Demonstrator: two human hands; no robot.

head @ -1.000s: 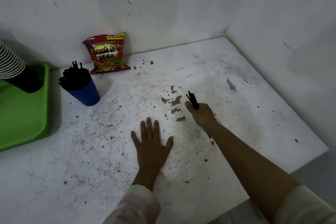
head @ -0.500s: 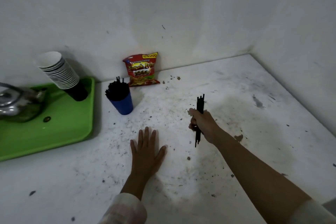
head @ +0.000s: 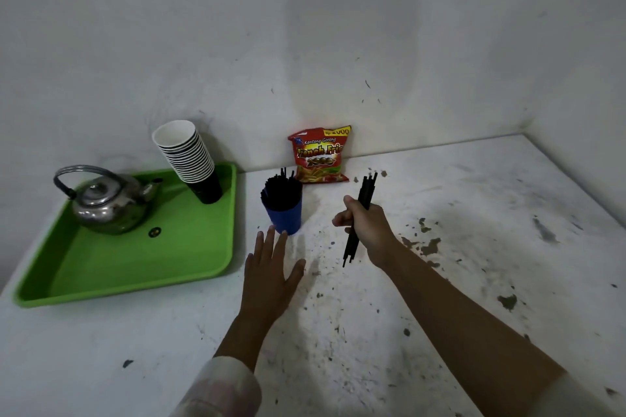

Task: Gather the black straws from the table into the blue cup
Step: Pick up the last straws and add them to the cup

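Observation:
A blue cup (head: 285, 217) stands upright on the white table, filled with black straws (head: 281, 192) that stick out of its top. My right hand (head: 364, 223) is closed around a small bundle of black straws (head: 367, 189), held nearly upright just to the right of the cup, above the table. Their lower ends hang below my fist. My left hand (head: 271, 272) lies flat on the table with fingers spread, its fingertips right in front of the cup's base.
A green tray (head: 135, 264) at the left holds a metal kettle (head: 106, 201) and a leaning stack of paper cups (head: 189, 156). A red snack bag (head: 320, 156) leans on the back wall behind the cup. Walls close the back and right sides.
My right hand has carried the straw bundle leftward, closer to the blue cup. My left hand stays flat on the table. The view has shifted, bringing the tray and kettle into sight.

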